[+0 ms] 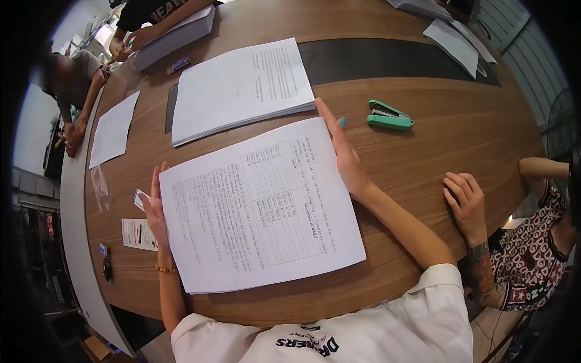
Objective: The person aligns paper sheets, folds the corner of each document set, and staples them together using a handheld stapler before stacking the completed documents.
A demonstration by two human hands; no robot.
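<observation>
A stack of printed sheets [266, 206] with a table and dense text lies tilted on the wooden table in front of me. Against its left edge rests my left hand [155, 212], fingers stretched out, a beaded bracelet on the wrist. My right hand [348, 157] is flat against the upper right edge of the same stack, its fingers extended. Just beyond lies a second, thicker paper stack [242, 85], close to my right fingertips. A green stapler [390, 115] is to the right of my right hand, touched by neither hand.
Co-workers are at the top left and right; one tattooed person's hand [466, 202] rests on the table [411, 175]. Another person's arms lie over a paper pile [175, 39]. Loose sheets [115, 130], a printed card [139, 233] and papers [454, 45] lie around.
</observation>
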